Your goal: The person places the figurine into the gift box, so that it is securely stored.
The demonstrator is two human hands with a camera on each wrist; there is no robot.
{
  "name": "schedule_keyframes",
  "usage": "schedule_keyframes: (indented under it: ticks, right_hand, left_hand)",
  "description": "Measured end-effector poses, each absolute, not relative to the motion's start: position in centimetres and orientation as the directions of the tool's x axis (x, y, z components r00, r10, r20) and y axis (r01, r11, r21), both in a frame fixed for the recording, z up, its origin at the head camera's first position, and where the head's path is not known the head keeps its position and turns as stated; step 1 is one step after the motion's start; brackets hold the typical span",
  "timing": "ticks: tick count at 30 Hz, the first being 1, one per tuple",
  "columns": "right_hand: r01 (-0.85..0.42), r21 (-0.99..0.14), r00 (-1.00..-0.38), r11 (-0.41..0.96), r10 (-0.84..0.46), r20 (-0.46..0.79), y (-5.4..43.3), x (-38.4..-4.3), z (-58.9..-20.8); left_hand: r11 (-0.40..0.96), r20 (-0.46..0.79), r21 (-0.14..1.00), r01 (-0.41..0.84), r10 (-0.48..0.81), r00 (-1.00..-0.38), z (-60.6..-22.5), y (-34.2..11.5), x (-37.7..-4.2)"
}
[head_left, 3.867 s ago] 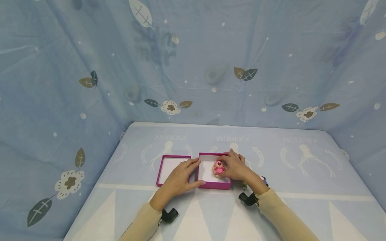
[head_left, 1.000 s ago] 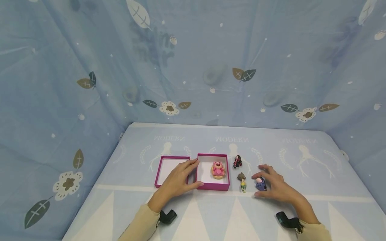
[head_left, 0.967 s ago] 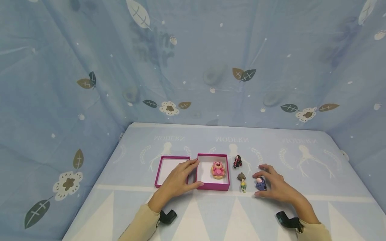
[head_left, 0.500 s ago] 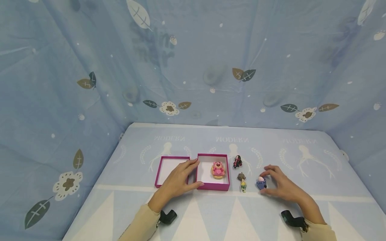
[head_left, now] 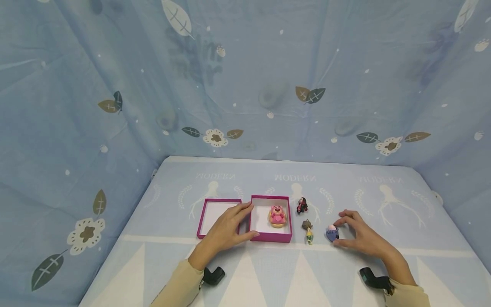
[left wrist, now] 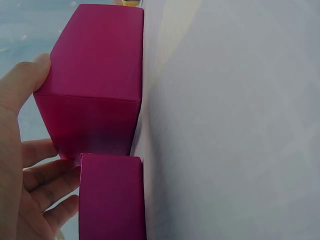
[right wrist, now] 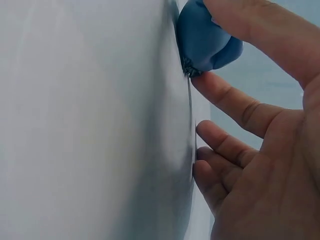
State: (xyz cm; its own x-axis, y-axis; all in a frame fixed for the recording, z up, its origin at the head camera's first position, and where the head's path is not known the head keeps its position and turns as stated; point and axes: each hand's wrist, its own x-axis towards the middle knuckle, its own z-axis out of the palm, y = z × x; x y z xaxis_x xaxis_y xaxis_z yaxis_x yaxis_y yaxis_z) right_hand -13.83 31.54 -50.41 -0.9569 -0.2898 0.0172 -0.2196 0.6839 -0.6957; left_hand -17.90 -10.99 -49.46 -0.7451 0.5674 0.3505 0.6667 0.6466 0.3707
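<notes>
Blue figurine (head_left: pixel 332 234), seemingly pinched by right fingers (right wrist: pixel 235 102), shows pink only in head view; left fingers (left wrist: pixel 31 76) hold the deeper box (head_left: pixel 271 237).

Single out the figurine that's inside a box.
The pink bear figurine, in the deeper magenta box; the red-and-black figurine, green-and-yellow figurine and blue figurine are all outside it.

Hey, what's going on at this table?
A person's right hand pinches a blue figurine, while the left hand rests against the left side of a magenta box. A pink bear figure is inside that box. A black and red figure and a yellow figure are outside it, to the right. A shallow magenta tray is on the left.
</notes>
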Motion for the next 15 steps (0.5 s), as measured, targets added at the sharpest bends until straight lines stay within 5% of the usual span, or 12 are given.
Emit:
schedule_keyframes:
  ticks: [15]
  right_hand:
    - [-0.294,-0.694,-0.943,0.657,-0.317,0.100,31.71,-13.87,-50.56]
  left_hand:
    - [0.643,0.350,0.386,0.662,0.562,-0.750,-49.43,-10.95,-17.93]
